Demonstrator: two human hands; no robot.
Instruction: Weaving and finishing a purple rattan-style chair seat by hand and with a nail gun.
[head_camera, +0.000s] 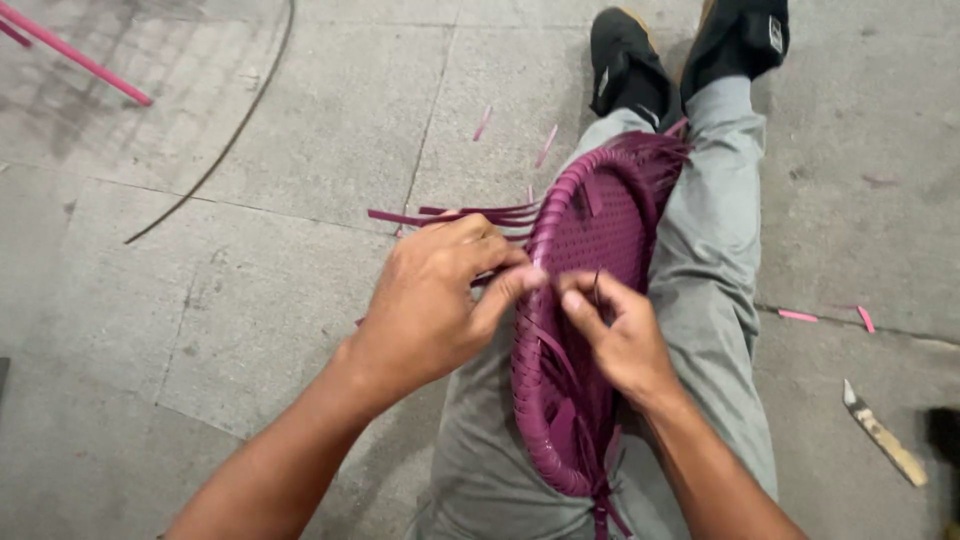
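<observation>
Grey concrete floor (300, 120) lies under me; the purple woven seat frame (590, 230) rests on edge across my lap. My left hand (430, 300) pinches its wrapped rim, fingers closed on it. My right hand (620, 335) nips a thin purple strip (545, 340) beside the weave

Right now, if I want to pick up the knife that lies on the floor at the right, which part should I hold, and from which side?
Grip the knife by its long pale handle, the lower-right part, coming from above. It lies flat on the concrete floor, with the short pointed blade toward the upper left, so the handle end looks like the safer, broader part. Both hands are busy on the purple woven frame.
</observation>
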